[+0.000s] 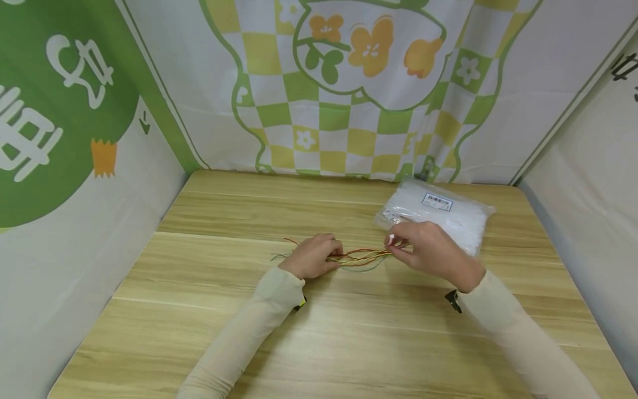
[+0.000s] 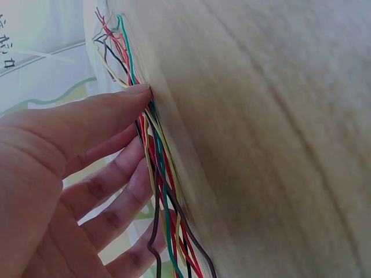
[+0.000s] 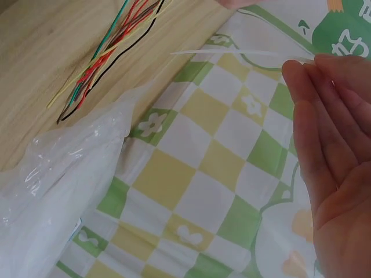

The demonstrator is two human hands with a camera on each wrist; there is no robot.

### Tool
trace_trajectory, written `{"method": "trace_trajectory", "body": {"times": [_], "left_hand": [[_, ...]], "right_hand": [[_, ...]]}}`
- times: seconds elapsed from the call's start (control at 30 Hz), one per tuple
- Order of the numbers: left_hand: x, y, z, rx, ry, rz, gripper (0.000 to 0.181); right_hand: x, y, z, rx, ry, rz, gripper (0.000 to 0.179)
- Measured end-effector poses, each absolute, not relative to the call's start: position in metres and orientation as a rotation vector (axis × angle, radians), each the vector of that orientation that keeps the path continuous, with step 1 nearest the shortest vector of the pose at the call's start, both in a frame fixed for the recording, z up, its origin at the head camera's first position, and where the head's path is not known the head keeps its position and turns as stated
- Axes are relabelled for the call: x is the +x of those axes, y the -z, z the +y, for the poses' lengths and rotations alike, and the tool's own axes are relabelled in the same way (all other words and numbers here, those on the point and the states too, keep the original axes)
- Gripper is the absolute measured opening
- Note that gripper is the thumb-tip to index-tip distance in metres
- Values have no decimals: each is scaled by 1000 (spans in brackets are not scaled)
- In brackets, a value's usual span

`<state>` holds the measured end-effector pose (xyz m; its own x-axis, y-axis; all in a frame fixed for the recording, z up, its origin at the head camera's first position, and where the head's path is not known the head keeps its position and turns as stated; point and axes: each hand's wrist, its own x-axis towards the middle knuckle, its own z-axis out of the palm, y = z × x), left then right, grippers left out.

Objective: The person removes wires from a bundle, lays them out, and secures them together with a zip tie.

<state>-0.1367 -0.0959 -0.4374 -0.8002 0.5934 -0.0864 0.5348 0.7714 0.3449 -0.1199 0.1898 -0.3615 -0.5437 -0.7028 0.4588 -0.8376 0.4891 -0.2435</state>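
Note:
A bundle of thin coloured wires (image 1: 366, 256), red, yellow, green and black, lies along the table. My left hand (image 1: 313, 256) holds it; in the left wrist view the thumb and fingers pinch the wires (image 2: 161, 150) from both sides, close to the wood. Loose wire ends stick out past that hand on the left. My right hand (image 1: 431, 250) is raised over the right end of the bundle. Between its thumb and fingertips it pinches a thin white cable tie (image 3: 232, 52), which in the right wrist view points away from the fingers, apart from the wires.
Behind the right hand lies a clear plastic bag (image 1: 406, 194) packed with white strips, a barcode label (image 1: 438, 201) on top. The wooden table (image 1: 224, 205) meets a printed checkered cloth (image 1: 334, 119) at the back, with cloth walls at both sides.

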Motion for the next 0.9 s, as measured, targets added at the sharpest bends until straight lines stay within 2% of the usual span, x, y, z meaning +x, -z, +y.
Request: {"method": "trace_trajectory", "body": {"times": [0.47,0.9], "left_hand": [[-139,436,-95,927,-458,2789,19],[-140,437,-93,912,-450,2791,17]], "right_hand": [[-99,360,180,1450,-682,-2266,29],[-83,374,173,1552,-649,-2328,23]]}}
